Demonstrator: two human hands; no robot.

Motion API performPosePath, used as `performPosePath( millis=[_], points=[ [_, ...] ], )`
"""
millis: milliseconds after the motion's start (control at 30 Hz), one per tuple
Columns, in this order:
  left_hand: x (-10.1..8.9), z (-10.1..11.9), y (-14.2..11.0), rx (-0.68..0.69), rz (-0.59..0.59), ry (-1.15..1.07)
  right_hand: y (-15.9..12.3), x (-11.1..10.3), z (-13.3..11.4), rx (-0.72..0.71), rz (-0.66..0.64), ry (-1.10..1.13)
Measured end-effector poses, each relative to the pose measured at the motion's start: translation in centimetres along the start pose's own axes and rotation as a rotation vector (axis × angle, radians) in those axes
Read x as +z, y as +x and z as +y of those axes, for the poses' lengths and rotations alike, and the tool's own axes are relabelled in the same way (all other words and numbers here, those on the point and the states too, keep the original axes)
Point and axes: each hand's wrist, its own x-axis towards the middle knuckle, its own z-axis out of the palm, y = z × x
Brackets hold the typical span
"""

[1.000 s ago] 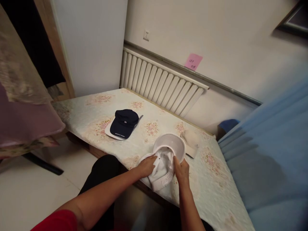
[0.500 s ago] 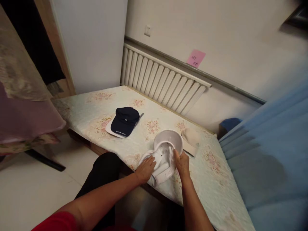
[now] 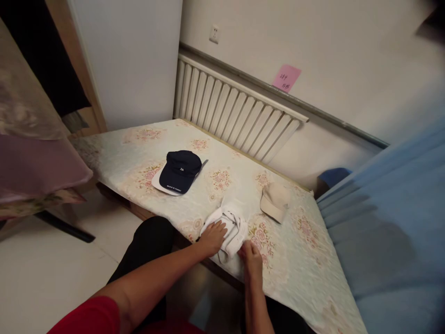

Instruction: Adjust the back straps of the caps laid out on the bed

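A white cap (image 3: 232,222) lies folded flat near the front edge of the floral bed cover (image 3: 306,260). My left hand (image 3: 212,236) rests on the cap's left part, fingers laid flat on the cloth. Closed in a pinch, my right hand (image 3: 249,254) grips the cap's lower right edge. A navy cap (image 3: 181,170) sits on top of a white cap brim to the left. Just right of the white cap lies a beige cap (image 3: 275,201).
A white radiator (image 3: 236,116) runs along the wall behind the bed, with a pink note (image 3: 286,78) above it. Blue fabric (image 3: 392,222) fills the right side. Pink and patterned cloth (image 3: 31,162) hangs at the left over a white floor.
The white cap's raised brim has been folded down flat. My right hand moved from the brim down to the cap's lower right edge. The left hand stayed on the cap.
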Motion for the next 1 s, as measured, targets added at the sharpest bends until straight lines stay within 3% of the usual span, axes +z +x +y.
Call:
performPosePath(
  millis=[133, 300, 500, 633, 700, 833, 933, 1000],
  points=[
    [-0.5, 0.5, 0.2, -0.032, -0.015, -0.072, -3.5, 1.1, 0.5, 0.040, -0.093, -0.036],
    [-3.4, 0.8, -0.2, -0.061, -0.008, -0.244, -3.9, 2.0, -0.3, 0.059, -0.155, -0.007],
    [-7.2, -0.5, -3.4, -0.271, 0.380, -0.590, -3.7, 2.3, 0.0, 0.206, -0.218, 0.139],
    [-6.7, -1.2, -6.4, -0.505, 0.438, -0.606, -4.1, 2.6, 0.2, 0.268, -0.219, 0.220],
    [-5.7, -0.6, -7.7, -0.505, 0.390, -0.603, -4.2, 2.7, 0.2, 0.300, -0.222, 0.248],
    [-3.8, 2.4, -9.3, -0.397, 0.159, -0.678, -4.4, 3.0, 0.3, 0.353, -0.238, 0.289],
    [-3.1, 4.5, -9.4, -0.427, -0.085, -0.909, -4.5, 3.2, 0.4, 0.359, -0.255, 0.299],
    [-3.0, 5.3, -9.3, -0.532, -0.237, -1.075, -4.6, 3.1, 0.6, 0.350, -0.258, 0.288]
  ],
)
